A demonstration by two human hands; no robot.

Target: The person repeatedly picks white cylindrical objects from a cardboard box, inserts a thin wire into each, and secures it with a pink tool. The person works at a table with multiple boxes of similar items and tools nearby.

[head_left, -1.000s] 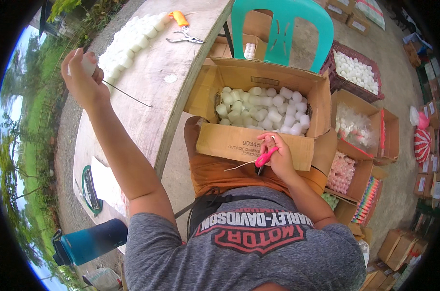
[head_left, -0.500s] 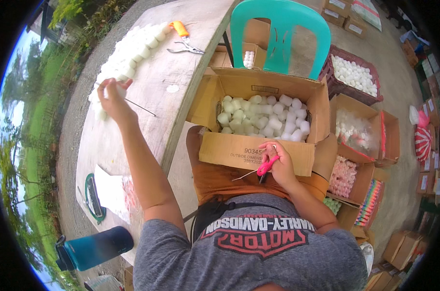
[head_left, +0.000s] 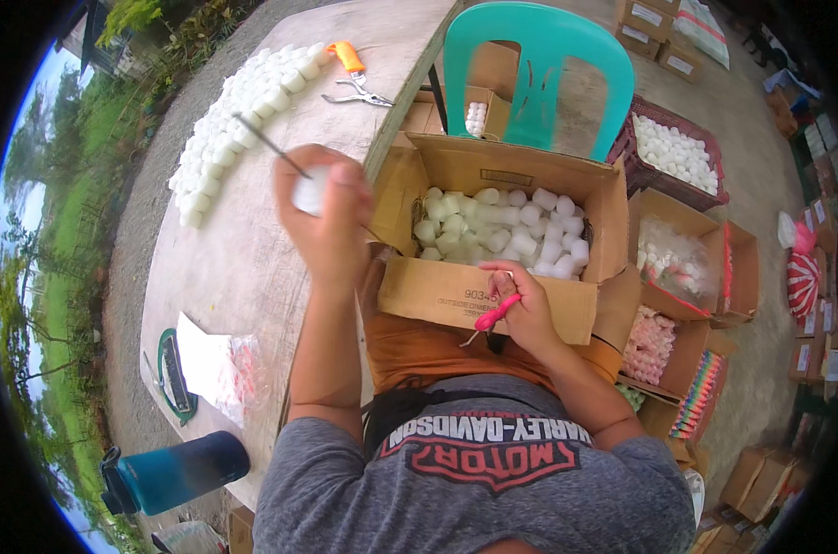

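My left hand (head_left: 331, 217), slightly blurred, is raised over the table's right edge. Its fingers are closed around a white rounded cylinder (head_left: 310, 192), from which a thin dark metal rod (head_left: 269, 146) sticks out toward the far left. Near the front flap of the cardboard box (head_left: 493, 294), my right hand (head_left: 525, 309) is closed on a pink-handled tool (head_left: 497, 312) with a thin, pale end; its exact kind is unclear. The box stands at my lap and holds many similar white cylinders (head_left: 507, 226). Rows of white cylinders (head_left: 221, 152) lie on the table's far left.
Orange-handled pliers (head_left: 353, 69) lie on the wooden table (head_left: 225, 295), with a green-framed tool (head_left: 173, 379), a plastic bag (head_left: 234, 369) and a blue bottle (head_left: 179, 473) nearer. Beyond the box stands a teal chair (head_left: 539, 69). A crate (head_left: 673, 152) and several cartons line the right.
My left hand has moved right, from beside the rows toward the box, carrying the cylinder and rod; the rod now points far left. My right hand shifted slightly, turning the pink-handled tool downward.
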